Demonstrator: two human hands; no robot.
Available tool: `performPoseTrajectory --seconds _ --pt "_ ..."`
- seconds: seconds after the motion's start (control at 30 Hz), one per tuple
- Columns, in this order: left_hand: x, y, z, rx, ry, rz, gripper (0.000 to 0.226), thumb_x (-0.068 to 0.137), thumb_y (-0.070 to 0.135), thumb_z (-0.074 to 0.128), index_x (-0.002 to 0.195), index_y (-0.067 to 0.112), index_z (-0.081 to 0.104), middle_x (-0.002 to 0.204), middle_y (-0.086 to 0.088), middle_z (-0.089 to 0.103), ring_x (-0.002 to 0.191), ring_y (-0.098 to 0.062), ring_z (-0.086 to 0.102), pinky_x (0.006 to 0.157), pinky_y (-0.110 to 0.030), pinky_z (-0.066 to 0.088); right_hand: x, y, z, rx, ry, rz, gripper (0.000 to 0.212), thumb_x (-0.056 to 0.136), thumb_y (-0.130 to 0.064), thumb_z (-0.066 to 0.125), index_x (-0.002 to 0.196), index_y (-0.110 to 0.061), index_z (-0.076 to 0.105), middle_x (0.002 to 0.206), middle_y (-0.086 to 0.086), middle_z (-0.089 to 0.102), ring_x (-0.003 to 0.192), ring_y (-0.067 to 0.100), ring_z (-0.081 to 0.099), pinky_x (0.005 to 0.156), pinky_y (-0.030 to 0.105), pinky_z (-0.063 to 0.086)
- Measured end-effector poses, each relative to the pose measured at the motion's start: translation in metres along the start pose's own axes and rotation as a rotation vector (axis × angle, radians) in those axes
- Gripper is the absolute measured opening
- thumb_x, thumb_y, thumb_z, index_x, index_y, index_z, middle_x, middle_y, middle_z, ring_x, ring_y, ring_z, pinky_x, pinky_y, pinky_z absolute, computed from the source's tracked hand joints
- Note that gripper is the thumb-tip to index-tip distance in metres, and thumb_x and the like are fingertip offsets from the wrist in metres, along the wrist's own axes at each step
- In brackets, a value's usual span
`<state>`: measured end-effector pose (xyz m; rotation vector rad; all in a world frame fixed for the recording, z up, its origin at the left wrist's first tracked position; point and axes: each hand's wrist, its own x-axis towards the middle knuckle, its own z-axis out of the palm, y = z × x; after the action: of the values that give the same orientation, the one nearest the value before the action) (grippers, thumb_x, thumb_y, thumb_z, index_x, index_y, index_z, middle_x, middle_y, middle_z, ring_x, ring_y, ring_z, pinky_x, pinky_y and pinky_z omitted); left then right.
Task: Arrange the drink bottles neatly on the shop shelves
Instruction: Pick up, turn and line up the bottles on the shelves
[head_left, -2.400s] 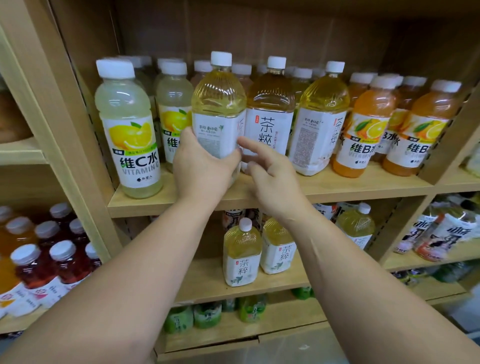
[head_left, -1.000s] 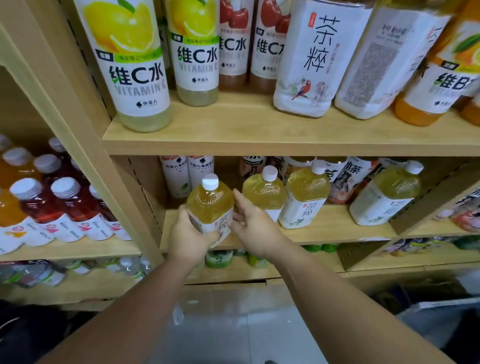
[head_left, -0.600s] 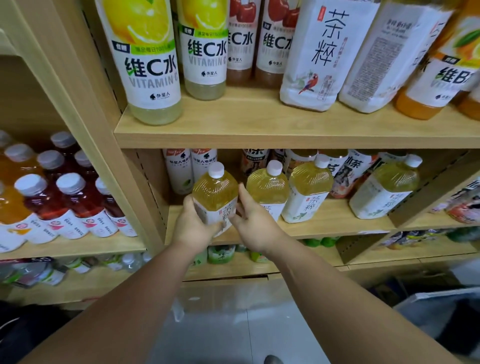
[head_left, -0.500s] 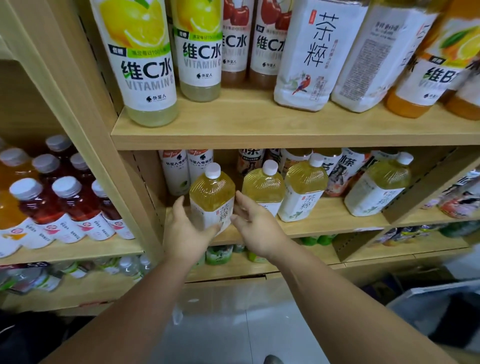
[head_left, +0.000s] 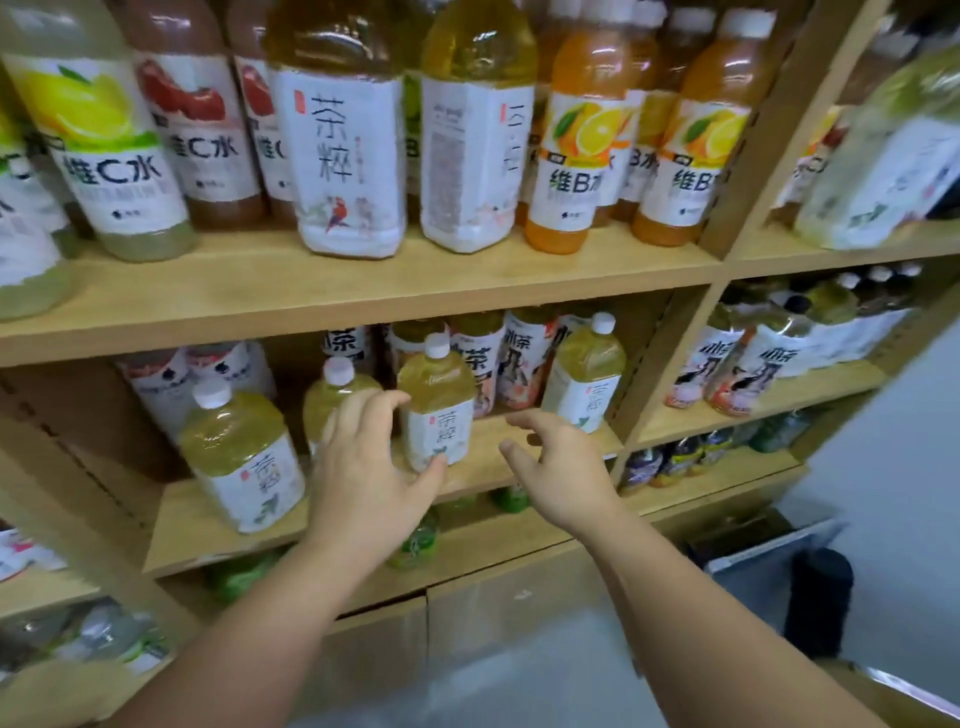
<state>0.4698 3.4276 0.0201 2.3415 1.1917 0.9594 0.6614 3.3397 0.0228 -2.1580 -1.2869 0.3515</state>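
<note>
Four small tea bottles stood in a loose row on the middle shelf (head_left: 208, 540), each upright with its white cap up and its long axis vertical. Well to the left of the left hand, the first tea bottle (head_left: 241, 457) stood near the shelf's front edge, its printed label turned outward. The second tea bottle (head_left: 332, 397) stood just behind the left hand's fingers, which hid its lower half. The left hand (head_left: 363, 473) was spread, fingers loosely curved and apart, gripping nothing. Its thumb (head_left: 434, 470) lay at the foot of the third tea bottle (head_left: 439, 410), though whether it touched could not be told. That bottle stood between the two hands, just right of the left fingers, label characters facing out. The right hand (head_left: 563, 470) hovered to its right, apart from it, fingers spread and slightly bent, holding nothing. Beyond the right hand's fingertips and further back stood the fourth tea bottle (head_left: 587, 379), label angled frontward. Above both hands, large bottles (head_left: 348, 156) stood upright on the upper shelf (head_left: 363, 296).
</note>
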Motion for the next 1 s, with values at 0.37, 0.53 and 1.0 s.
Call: performPoseTrajectory --seconds 0.37,0.53,1.0 --pt "0.044 0.239 0.118 0.016 -0.139 0.193 0.067 0.081 0.051 0.075 0.137 0.03 0.044 0.138 0.007 0.04 0.13 -0.019 0.04 0.108 -0.043 0.041 -0.011 0.169 -0.202 -0.024 0.186 0.007 0.039 0.097 -0.038 0.064 0.134 -0.026 0.06 0.13 -0.007 0.061 0.116 0.01 0.058 0.094 0.025 0.047" --pt "0.079 0.316 0.135 0.036 -0.118 0.298 0.068 0.081 0.055 0.073 0.137 0.027 0.046 0.135 0.005 0.044 0.127 -0.021 0.043 0.106 -0.04 0.041 0.006 0.199 -0.279 -0.021 0.278 -0.025 0.043 0.097 -0.039 0.063 0.137 -0.023 0.059 0.135 -0.004 0.058 0.123 0.013 0.055 0.1 0.026 0.044" --pt "0.193 0.399 0.196 -0.163 0.053 0.317 0.061 0.09 0.042 0.068 0.142 0.019 0.045 0.144 0.001 0.042 0.131 -0.018 0.043 0.102 -0.028 0.034 0.116 0.202 -0.371 0.074 0.601 -0.09 0.085 0.084 -0.054 0.073 0.153 -0.031 0.029 0.151 0.0 0.04 0.139 0.019 0.04 0.111 0.036 0.037"
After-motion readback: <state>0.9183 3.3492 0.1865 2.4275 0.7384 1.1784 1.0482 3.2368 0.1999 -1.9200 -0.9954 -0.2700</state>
